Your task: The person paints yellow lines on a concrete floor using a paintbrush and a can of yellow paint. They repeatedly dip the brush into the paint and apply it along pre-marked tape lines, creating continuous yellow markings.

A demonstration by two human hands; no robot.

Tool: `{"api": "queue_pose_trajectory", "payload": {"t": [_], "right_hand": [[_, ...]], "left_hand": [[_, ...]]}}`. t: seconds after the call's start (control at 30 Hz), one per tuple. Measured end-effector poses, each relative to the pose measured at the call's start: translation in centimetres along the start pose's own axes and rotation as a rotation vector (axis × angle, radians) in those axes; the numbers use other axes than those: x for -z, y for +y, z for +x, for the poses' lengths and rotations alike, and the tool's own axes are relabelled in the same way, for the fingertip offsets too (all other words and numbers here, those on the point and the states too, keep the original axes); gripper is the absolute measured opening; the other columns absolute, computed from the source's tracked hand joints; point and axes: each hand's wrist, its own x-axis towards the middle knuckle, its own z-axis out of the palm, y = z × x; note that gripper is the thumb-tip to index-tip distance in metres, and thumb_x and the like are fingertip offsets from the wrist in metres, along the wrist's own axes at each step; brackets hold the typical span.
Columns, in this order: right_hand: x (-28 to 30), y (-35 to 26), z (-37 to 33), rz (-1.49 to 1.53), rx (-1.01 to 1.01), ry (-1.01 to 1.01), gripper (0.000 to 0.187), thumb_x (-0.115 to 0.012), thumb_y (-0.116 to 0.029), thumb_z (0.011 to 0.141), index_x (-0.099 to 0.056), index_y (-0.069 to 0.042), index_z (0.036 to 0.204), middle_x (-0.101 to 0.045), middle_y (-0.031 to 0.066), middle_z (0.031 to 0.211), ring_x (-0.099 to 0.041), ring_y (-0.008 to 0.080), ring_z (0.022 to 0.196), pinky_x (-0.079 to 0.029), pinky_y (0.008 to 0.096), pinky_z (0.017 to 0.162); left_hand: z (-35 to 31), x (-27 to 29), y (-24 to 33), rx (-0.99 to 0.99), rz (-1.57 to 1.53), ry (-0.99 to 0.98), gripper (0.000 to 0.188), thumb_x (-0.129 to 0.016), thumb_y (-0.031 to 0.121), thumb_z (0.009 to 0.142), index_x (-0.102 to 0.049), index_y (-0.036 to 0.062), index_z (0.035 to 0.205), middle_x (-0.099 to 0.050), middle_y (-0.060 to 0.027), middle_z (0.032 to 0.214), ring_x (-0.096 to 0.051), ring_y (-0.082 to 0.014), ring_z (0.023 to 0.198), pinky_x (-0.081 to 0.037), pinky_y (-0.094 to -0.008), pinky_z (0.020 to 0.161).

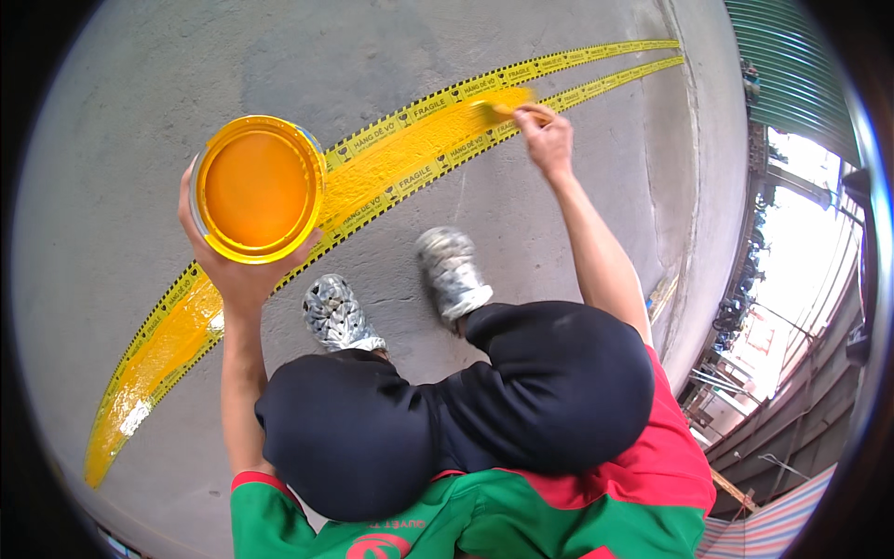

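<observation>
- The right hand (548, 138) is closed around a paintbrush (503, 105), arm stretched out to the painted stripe (391, 168); the brush is blurred, its bristles hard to tell from the wet yellow beneath.
- The left hand (237, 270) cups a paint can (258, 186) from below, raised just beside the stripe; the can hides most of the fingers and a stretch of the stripe.
- The stripe curves across the concrete floor (121, 121) between two lines of yellow-and-black tape (596, 54), which run on unpainted beyond the brush.
- Two paint-flecked shoes (452, 272) stand near the stripe, on the person's side; bent knees in dark trousers (447, 410) hide the legs.
</observation>
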Motion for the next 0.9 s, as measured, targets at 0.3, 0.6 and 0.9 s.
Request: {"api": "queue_pose_trajectory", "payload": {"t": [0.3,0.6,0.9], "right_hand": [[10.4,6.6,10.1,-0.279,0.277,0.405,0.021,-0.070,-0.020,0.091,-0.077,-0.005,0.104,-0.077,0.0154,0.094,-0.076,0.0242,0.086,-0.059,0.0347,0.078],[-0.5,4.2,0.8,0.128,0.818,-0.191,0.013,-0.062,-0.006,0.091,-0.068,0.000,0.101,-0.072,0.0184,0.091,-0.071,0.0294,0.083,-0.060,0.0384,0.074],[9.3,11.6,14.7,0.197,0.263,-0.124,0.017,-0.067,-0.017,0.096,-0.077,-0.004,0.103,-0.076,0.0086,0.086,-0.065,0.0100,0.064,-0.048,0.0231,0.050]], "left_hand": [[1.1,-0.2,1.0,0.050,0.068,0.053,0.119,-0.098,0.028,0.057,-0.031,0.0054,0.152,-0.047,-0.0143,0.147,-0.052,-0.0291,0.134,-0.041,-0.0438,0.116],[4.1,-6.7,6.0,0.066,0.296,0.161,0.109,-0.088,0.013,0.056,-0.035,0.0041,0.150,-0.049,-0.0115,0.144,-0.050,-0.0256,0.134,-0.038,-0.0410,0.116],[8.1,-10.0,14.8,0.157,0.315,0.272,0.111,-0.091,0.029,0.057,-0.035,0.0037,0.151,-0.049,-0.0117,0.143,-0.050,-0.0272,0.133,-0.040,-0.0424,0.114]]}}
